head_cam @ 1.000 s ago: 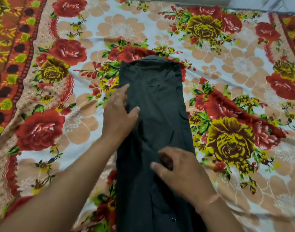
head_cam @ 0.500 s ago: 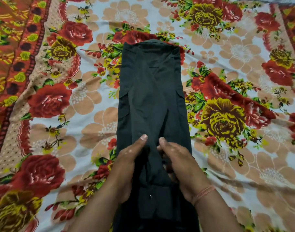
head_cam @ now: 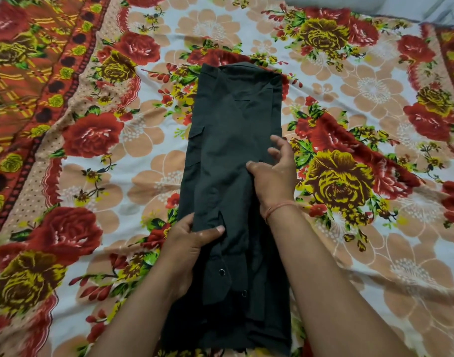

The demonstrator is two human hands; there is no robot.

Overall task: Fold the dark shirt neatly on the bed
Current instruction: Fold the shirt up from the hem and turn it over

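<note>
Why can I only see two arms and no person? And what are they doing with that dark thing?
The camera sits on the person's head and looks down, so you see only their own arms, as if through their eyes. There is just this one view. The flowery cloth is a bedsheet on a bed. On it lies a dark shirt, already folded into a long narrow strip, with its collar at the far end. The left hand grips the shirt's left edge, thumb on top. The right hand, with a thread band on its wrist, rests on the shirt near its right edge. I cannot tell whether it pinches the cloth.
</note>
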